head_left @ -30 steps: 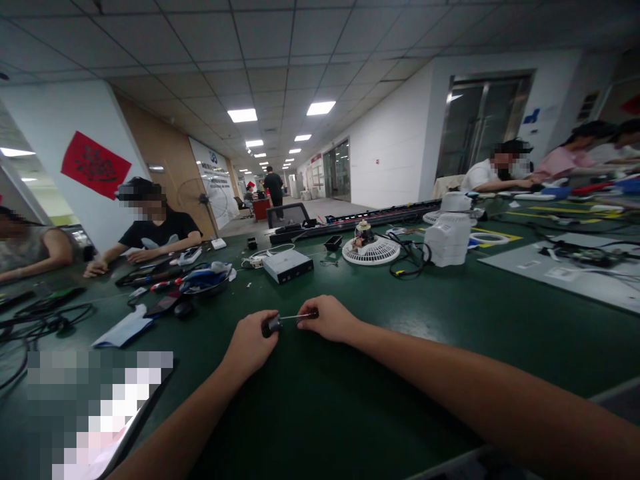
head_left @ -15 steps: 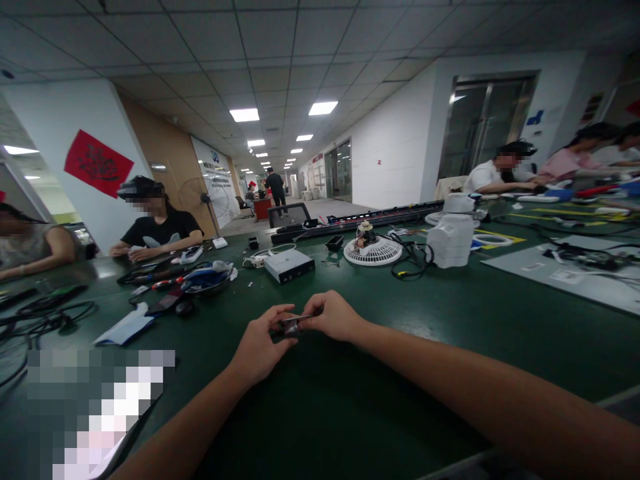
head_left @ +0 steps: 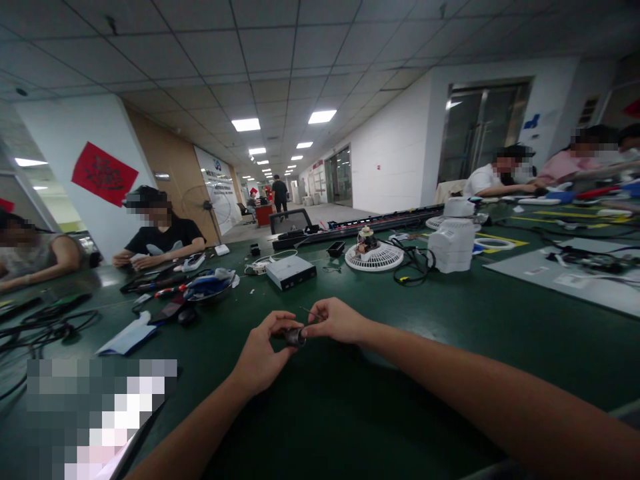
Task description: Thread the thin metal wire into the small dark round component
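Just below the centre of the view, my left hand point(head_left: 261, 350) grips a small dark metal cylinder point(head_left: 295, 337) between thumb and fingers, its round end turned to the right. My right hand point(head_left: 336, 321) is closed beside it, pinching a thin metal piece point(head_left: 311, 311) that points up and left. The right thumb tip is at the cylinder's edge. Both hands are above the green table point(head_left: 320, 413). Beyond them lies a silver box-shaped drive point(head_left: 291, 269).
Behind stand a white fan grille with a motor point(head_left: 374, 257), a small black tray point(head_left: 335, 249) and a white housing point(head_left: 451, 243) with a black cable. Tools, a mouse point(head_left: 187, 316) and blue paper point(head_left: 127, 333) lie left. A grey panel point(head_left: 575, 273) lies right. People sit around the table.
The thin piece, earlier lying across the top of the cylinder, now tilts up and away from it. The cylinder's round end has turned more into view. The camera view has shifted slightly.
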Available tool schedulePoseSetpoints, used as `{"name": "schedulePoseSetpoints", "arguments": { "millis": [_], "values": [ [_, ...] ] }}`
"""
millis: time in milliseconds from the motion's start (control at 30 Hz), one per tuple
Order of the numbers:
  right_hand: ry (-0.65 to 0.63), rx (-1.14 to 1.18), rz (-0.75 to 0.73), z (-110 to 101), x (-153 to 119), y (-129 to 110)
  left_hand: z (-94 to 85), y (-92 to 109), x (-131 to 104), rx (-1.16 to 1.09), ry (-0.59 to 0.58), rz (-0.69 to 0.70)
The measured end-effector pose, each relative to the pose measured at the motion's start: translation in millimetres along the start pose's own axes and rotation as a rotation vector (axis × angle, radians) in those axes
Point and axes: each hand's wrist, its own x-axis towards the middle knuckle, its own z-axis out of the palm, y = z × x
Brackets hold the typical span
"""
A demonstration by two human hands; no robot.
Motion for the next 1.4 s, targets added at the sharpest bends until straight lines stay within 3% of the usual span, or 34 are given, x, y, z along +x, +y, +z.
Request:
{"name": "schedulePoseSetpoints", "arguments": {
  "millis": [100, 233, 467, 633, 767, 867, 1067, 1200, 1400],
  "values": [
    [0.02, -0.147, -0.069, -8, -2, -1, 0.3, 1, 0, -0.014, -0.02, -0.019],
    [-0.022, -0.124, -0.156, -7, -4, -2, 0.5, 3, -1, -0.034, -0.028, -0.031],
    [-0.01, -0.317, -0.153, 2, -6, -2, 1.6, 0, -2, -0.088, -0.061, -0.006],
    [-0.048, -0.333, -0.12, -9, -8, -8, 0.3, -5, 1, -0.029, -0.007, -0.056],
    [0.059, -0.689, -0.286, -27, -12, -10, -4.8, -11, 3, 0.04, 0.086, -0.1],
    [0.026, -0.844, -0.39, -33, -13, -9, -7.1, -15, 4, 0.058, 0.123, -0.11],
    [0.001, -0.885, -0.502, -26, -15, -11, -3.1, -14, 2, 0.025, 0.034, -0.057],
    [0.067, -0.935, -0.483, -25, -18, -14, -1.9, -12, 2, 0.011, 0.008, -0.047],
    [-0.025, -0.906, -0.459, -24, -20, -18, -1.8, -9, 0, 0.014, 0.015, -0.056]
  ]
}}
